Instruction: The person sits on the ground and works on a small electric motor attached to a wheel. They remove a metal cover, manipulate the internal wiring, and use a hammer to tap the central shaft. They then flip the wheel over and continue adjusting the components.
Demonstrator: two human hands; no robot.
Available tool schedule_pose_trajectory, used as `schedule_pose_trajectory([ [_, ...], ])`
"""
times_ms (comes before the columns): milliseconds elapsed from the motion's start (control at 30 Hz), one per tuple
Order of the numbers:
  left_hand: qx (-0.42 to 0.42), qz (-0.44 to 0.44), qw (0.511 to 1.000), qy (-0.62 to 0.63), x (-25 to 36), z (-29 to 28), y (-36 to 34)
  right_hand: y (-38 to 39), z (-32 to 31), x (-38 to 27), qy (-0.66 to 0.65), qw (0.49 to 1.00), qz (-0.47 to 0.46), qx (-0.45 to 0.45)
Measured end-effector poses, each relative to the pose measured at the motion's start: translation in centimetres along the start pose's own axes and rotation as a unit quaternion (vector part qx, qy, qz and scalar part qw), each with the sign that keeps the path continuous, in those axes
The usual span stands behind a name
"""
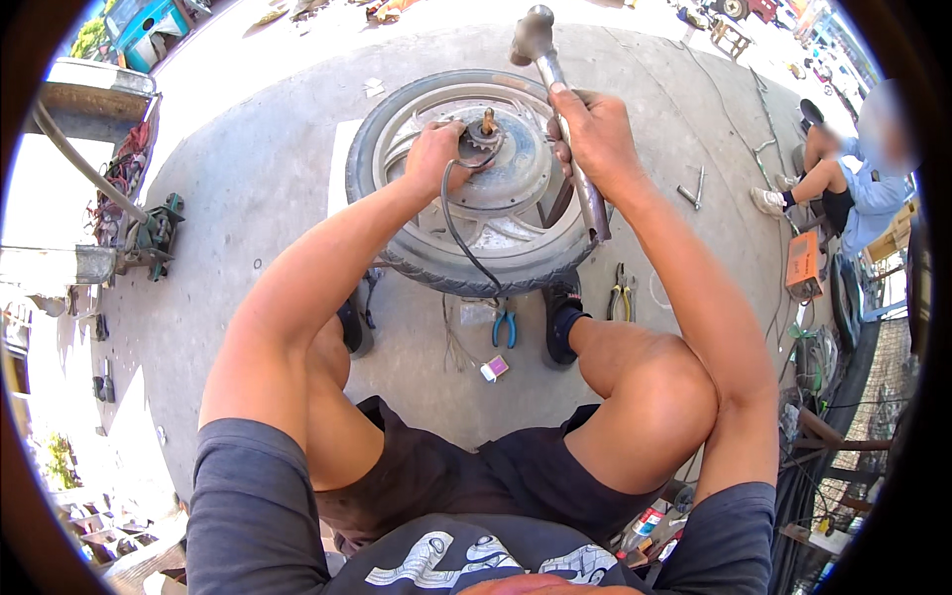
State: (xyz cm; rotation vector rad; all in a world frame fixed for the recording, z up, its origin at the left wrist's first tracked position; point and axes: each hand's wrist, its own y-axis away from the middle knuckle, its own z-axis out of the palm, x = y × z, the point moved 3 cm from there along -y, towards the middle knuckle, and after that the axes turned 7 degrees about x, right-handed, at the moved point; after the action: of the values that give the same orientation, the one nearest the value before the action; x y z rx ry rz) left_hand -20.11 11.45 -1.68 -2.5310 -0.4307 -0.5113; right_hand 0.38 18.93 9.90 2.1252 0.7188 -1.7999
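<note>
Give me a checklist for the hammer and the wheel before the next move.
1. Hammer held in the right hand: ok.
2. Wheel lying on its side: ok.
3. Left hand clear of the hub: not ok, it is at the hub, beside the axle stub.
4. Cable clear of the wheel: not ok, it runs from the hub across the tyre.
5. Axle stub tight: cannot tell.
6. Seated person away from the wheel: ok, off to the right.
</note>
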Motion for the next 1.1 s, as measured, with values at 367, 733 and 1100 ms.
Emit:
schedule_pose_trajectory([
  [367,-0.002,-0.008,1.000,-0.008,-0.2,0.2,0.0,-0.3,0.7,3.4,0.105,0.985,0.115,-0.077],
  [733,-0.028,-0.018,0.999,-0.007,0.3,-0.1,0.2,-0.4,1.0,3.4,0.154,0.972,0.152,-0.092],
  [1100,-0.020,-0.021,1.000,-0.010,-0.9,0.9,-0.1,-0.6,0.4,0.9,0.027,0.999,0.016,0.003],
])
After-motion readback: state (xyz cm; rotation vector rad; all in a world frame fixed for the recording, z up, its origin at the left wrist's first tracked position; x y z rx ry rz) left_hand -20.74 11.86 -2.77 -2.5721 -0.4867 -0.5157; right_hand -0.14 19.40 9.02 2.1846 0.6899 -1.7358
